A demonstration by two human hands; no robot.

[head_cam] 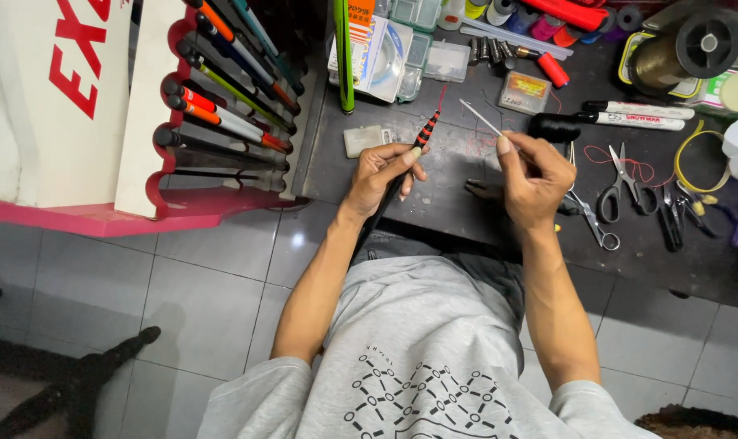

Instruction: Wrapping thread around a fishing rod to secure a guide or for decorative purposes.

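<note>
Two bare hands worked over a dark table (442, 199), seen from above. The left hand (383, 171) was closed around a slim black rod (401, 175) with red-orange bands near its upper end, the thumb and fingers wrapped about the shaft; the banded tip pointed up and to the right over the table, while the lower part of the rod ran back down toward the person's lap. The right hand (534, 180) pinched a thin white stick (480, 118) between thumb and forefinger, its free end slanting up and to the left, near the rod's tip but apart from it. The two hands were near each other without touching.

Just right of the right hand lay a pair of scissors (621, 189) with black handles, beside a loose red thread (625, 162). Two white marker pens (633, 115) lay side by side further up the table, and a large spool of olive line (682, 53) sat at the upper right. Small clear plastic boxes (422, 53) stood at the table's far edge. To the left, a pink-and-white rack (154, 122) held a row of rod sections (223, 106) with coloured bands. The person wore a grey printed T-shirt (430, 358), and pale floor tiles (198, 284) showed below the table.
</note>
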